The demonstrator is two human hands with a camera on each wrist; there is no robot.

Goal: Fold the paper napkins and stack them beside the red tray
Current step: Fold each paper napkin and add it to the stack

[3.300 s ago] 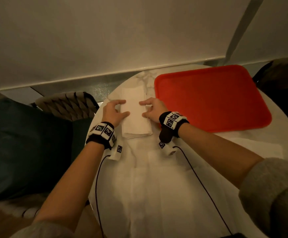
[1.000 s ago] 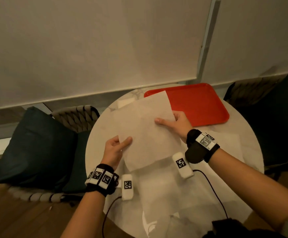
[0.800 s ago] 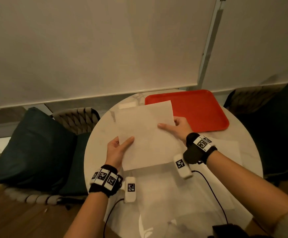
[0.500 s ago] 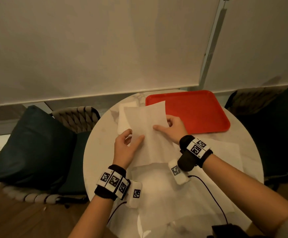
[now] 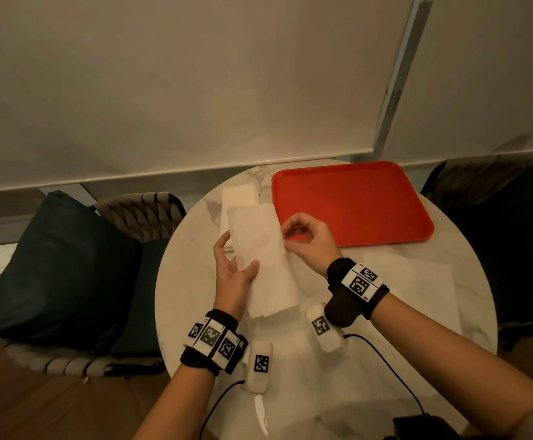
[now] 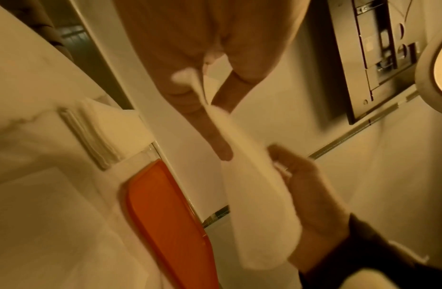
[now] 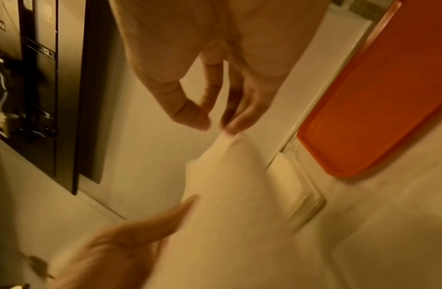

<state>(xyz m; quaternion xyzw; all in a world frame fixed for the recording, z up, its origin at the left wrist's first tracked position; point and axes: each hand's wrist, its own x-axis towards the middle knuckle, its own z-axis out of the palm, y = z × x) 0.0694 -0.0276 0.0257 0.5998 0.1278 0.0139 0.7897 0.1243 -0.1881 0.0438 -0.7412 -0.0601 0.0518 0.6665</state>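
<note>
I hold a white paper napkin (image 5: 263, 258) up off the round marble table (image 5: 182, 274), doubled over into a long strip that runs from about 12 o'clock down toward 6. My left hand (image 5: 231, 277) is at the strip's 9 o'clock side, thumb laid across the front of the paper and fingers behind it, so the napkin is pinched between them. My right hand (image 5: 306, 246) is at the 3 o'clock edge, thumb and fingertips curled together and nipping that edge; the right wrist view shows the fingertips (image 7: 233, 125) closed on the top corner of the fold, though the picture is blurred. Beyond the held napkin, at 12 o'clock, a small stack of folded napkins (image 5: 238, 198) lies flat on the table, just beside the left edge of the red tray (image 5: 351, 201). The tray sits at about 1 o'clock from my hands. More unfolded napkins (image 5: 417, 281) lie spread on the table at 3 to 5 o'clock.
</note>
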